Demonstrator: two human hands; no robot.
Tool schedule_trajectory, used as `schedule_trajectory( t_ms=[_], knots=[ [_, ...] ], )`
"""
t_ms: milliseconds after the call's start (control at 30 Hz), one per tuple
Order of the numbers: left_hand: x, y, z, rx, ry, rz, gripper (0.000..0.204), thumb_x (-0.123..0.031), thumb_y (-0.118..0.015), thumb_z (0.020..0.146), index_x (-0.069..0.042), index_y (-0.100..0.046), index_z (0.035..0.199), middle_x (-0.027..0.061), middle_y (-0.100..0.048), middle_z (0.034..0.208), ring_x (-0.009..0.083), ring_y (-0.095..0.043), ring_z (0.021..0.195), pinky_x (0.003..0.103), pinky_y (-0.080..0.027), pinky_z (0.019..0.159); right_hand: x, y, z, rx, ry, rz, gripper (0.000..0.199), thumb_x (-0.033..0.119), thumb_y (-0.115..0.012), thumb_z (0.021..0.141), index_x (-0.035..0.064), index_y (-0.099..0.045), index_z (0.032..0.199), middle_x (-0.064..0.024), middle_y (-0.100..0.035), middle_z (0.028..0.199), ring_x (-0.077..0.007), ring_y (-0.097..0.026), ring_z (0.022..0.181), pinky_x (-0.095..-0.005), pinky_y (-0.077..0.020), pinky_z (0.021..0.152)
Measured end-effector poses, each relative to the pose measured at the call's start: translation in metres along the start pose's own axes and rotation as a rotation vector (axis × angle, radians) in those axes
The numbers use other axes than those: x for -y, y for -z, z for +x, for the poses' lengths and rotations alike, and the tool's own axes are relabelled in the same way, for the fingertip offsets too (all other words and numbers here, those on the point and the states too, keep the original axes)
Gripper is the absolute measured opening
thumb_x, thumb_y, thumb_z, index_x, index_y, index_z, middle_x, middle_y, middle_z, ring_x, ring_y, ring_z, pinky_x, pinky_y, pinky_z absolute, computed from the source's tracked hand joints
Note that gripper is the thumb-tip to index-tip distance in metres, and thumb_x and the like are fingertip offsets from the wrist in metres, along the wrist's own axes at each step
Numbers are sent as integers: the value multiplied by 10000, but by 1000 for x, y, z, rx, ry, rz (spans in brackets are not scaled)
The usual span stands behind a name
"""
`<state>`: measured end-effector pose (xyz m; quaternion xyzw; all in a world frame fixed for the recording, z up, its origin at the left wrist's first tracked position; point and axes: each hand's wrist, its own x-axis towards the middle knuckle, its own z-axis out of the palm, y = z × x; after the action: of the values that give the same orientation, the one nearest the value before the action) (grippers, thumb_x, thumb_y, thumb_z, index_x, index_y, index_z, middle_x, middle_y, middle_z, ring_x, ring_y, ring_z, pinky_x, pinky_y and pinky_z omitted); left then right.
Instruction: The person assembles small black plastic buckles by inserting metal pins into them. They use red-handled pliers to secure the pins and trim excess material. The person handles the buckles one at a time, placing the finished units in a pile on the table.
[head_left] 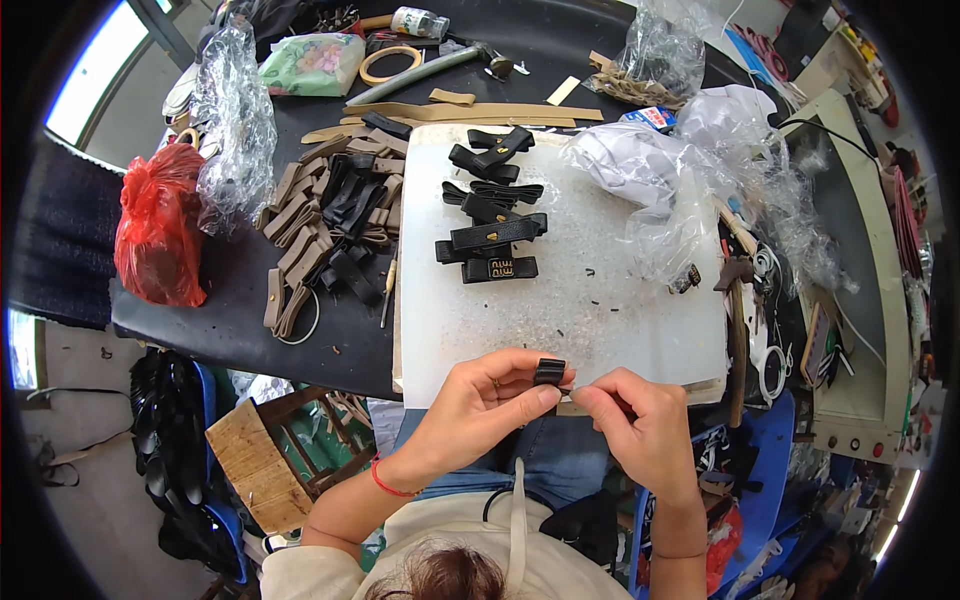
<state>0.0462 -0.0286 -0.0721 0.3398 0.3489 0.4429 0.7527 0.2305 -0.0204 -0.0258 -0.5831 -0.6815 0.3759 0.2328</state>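
Above the near edge of a white work board (610, 270), my left hand (495, 395) holds a small folded black leather loop (549, 371) between thumb and fingers. My right hand (635, 415) is pinched close beside it, its fingertips nearly meeting the left thumb. Whatever lies between the right fingertips is too small to make out. Farther up the board, several black leather bow-like loops (495, 236) lie in a stacked column, some with small gold metal pieces. Small dark scraps are scattered on the board.
Left of the board lie a pile of brown strap loops (297, 215), black loops (350, 200) and an awl (389, 285). A red plastic bag (160, 225) sits at the far left. Clear plastic bags (680, 150) and a hammer (737, 330) are on the right. Long tan strips (490, 112) lie behind.
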Motion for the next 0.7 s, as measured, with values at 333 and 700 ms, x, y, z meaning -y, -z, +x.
schedule_trajectory(
  t_ms=[333, 700],
  knots=[
    [-6, -7, 2, -190, -279, 536, 206, 37, -619, 822, 33, -636, 1028, 94, -687, 896, 118, -643, 791, 256, -516, 712, -29, 13, 7, 233, -225, 364, 207, 213, -688, 832, 24, -612, 793, -28, -476, 531, -70, -426, 485, -252, -350, 465],
    [-60, 34, 95, -474, -892, 1538, 302, -43, -632, 824, -4, -594, 1120, 176, -602, 1103, 346, -560, 1059, 381, -454, 882, -104, 46, 55, -500, 320, -468, 436, -120, -614, 677, 22, -618, 1089, -129, -573, 1002, -277, -613, 784, -350, -508, 700]
  ],
)
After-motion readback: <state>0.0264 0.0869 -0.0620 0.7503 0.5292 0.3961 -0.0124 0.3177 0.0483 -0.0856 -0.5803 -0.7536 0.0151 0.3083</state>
